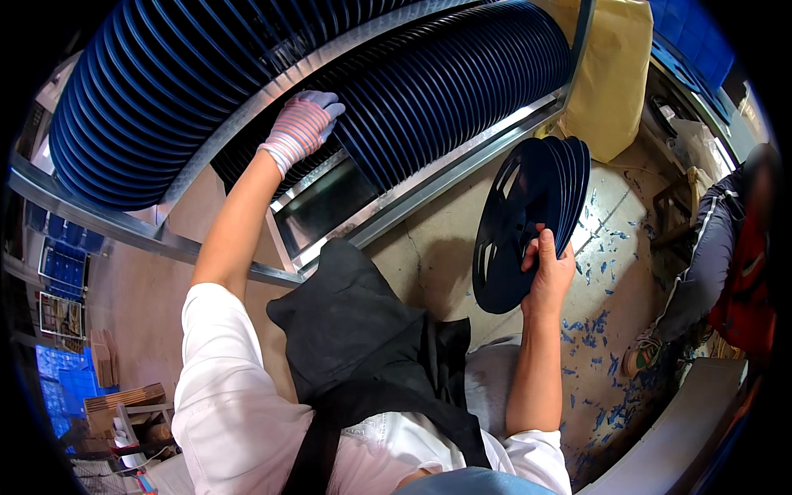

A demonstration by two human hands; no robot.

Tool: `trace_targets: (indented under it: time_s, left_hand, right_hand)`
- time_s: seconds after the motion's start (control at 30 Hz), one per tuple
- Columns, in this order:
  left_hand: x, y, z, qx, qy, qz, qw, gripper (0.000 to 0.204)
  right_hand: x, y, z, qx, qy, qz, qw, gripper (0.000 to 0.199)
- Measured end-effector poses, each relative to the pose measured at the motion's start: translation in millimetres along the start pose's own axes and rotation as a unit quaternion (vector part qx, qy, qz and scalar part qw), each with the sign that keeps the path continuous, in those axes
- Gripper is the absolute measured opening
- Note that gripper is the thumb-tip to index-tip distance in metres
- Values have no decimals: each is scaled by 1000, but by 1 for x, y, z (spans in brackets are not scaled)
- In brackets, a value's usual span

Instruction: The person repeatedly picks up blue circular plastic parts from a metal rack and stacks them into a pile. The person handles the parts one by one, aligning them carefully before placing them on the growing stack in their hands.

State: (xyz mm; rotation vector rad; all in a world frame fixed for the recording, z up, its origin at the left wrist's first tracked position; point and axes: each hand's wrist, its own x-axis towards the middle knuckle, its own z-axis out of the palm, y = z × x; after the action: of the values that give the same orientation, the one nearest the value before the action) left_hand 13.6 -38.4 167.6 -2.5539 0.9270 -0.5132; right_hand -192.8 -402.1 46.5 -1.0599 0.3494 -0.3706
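My right hand [549, 268], bare, grips a small stack of dark blue plastic reels [516, 227] at the hub, thumb on top. The stack is held tilted in front of the metal rack, with cut-out slots in the nearest face. My left hand [304, 128], in a white and red striped glove, reaches into the rack's lower tier. Its fingers curl over the top edge at the left end of a long row of dark reels [445, 95]; its fingertips are partly hidden. Beside that end, a bare stretch of metal trough [330, 206] shows.
An upper tier holds another row of reels [140, 107] behind a metal rail [239, 107]. A large yellow-brown paper sack [615, 82] stands right of the rack. Blue scraps [606, 330] litter the floor. Another person [709, 239] is at the far right; cardboard [124, 400] lies lower left.
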Motion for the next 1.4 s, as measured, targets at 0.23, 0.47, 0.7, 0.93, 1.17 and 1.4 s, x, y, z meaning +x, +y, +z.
trace_targets:
  time_s: [0.23, 0.47, 0.7, 0.93, 1.17, 1.4]
  left_hand:
    - [16, -3, -6, 6, 6, 19, 1000, 25]
    - [26, -9, 1, 24, 19, 70, 997, 23]
    - [3, -9, -1, -14, 133, -46, 990, 23]
    - [-35, 63, -7, -163, 184, 29, 969, 25]
    - [-37, 189, 23, -352, -82, 181, 915, 25]
    - [-21, 210, 15, -565, 13, -105, 819, 25]
  right_hand:
    - [1, 1, 0, -6, 2, -2, 1000, 23]
    - [3, 4, 0, -2, -1, -3, 1000, 22]
    - [4, 2, -1, -3, 5, 3, 1000, 23]
    - [5, 0, -4, 0, -1, -10, 1000, 27]
    - [6, -12, -15, 102, -16, 1, 995, 37]
    - [13, -8, -45, 230, -57, -9, 971, 45]
